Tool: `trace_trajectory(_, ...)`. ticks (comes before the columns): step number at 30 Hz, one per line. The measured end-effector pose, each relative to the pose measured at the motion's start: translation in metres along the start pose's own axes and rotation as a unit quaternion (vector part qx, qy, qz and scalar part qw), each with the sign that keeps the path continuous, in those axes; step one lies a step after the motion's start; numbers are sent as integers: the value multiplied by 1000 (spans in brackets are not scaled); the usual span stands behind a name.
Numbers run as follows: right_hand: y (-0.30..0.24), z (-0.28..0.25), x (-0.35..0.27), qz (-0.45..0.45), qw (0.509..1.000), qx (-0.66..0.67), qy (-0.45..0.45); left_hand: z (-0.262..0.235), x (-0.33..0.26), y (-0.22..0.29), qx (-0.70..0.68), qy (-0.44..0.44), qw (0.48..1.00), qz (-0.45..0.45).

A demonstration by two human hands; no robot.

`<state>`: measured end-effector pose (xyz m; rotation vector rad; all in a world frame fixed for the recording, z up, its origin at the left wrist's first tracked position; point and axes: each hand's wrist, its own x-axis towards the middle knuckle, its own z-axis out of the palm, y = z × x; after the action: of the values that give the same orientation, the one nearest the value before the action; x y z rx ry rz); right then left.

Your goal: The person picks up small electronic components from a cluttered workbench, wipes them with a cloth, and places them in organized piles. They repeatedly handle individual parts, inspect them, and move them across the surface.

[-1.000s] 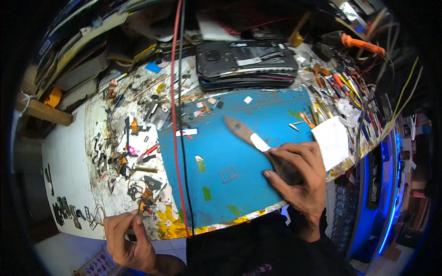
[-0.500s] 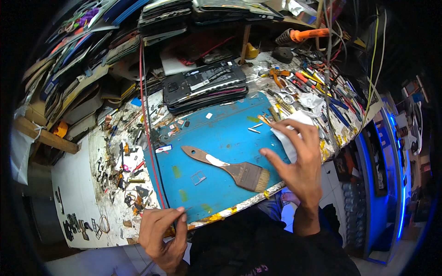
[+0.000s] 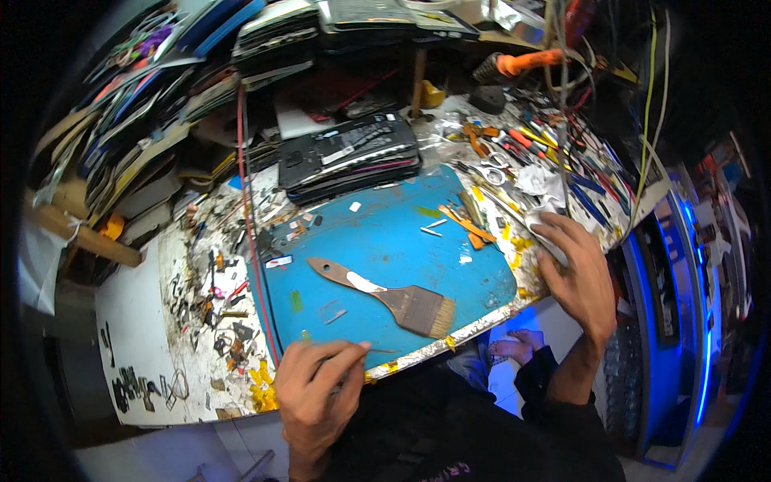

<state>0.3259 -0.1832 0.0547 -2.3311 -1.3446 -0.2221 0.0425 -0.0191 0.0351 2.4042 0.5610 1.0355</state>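
My left hand (image 3: 320,398) is at the front edge of the blue mat (image 3: 385,217), fingers pinched on a thin pointed metal tool (image 3: 383,350). Its tip points right, over the mat. To the right of the mat, my right hand (image 3: 580,277) has its fingers curled round a crumpled white paper (image 3: 552,239), partly hidden beneath them. A flat brush (image 3: 414,309) with a brown wooden handle lies across the mat, bristles toward the front right. Left of it rests a small clear rectangular frame (image 3: 331,312). Orange tweezers (image 3: 466,226) lie at the mat's right side.
Stacked black phones or panels (image 3: 349,157) stand behind the mat. Pliers, scissors (image 3: 491,171) and screwdrivers crowd the back right. Small scrap parts (image 3: 229,345) litter the left of the bench. A red cable (image 3: 249,217) and a black one hang down across the mat's left edge.
My right hand has moved right with the white paper, uncovering the orange tweezers. My left hand has shifted right and slightly up, bringing the thin tool over the mat.
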Motion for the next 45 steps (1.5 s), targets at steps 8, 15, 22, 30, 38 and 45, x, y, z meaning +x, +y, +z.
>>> trace_trajectory(8, -87, 18, -36, -52, 942, 331, 5, 12, 12, 8, 52, -65, 983, 165)
trace_trajectory(15, -100, 43, -50, 23, 928, 371, 2, 23, 9, 6, 14, -43, 983, 180)
trace_trajectory(22, -58, 49, -1, 69, 973, 201, 94, -17, -17, -12, -14, -1, 989, 147)
trace_trajectory(30, -80, 65, -3, 8, 981, 163, 109, -82, -52, -50, 113, 26, 991, -69)
trace_trajectory(38, -128, 87, -17, -56, 972, 220, 58, -92, -49, -70, 146, -42, 981, -123)
trace_trajectory(45, -131, 87, -12, -67, 977, 191, 60, -102, -46, -86, 206, 32, 965, -156)
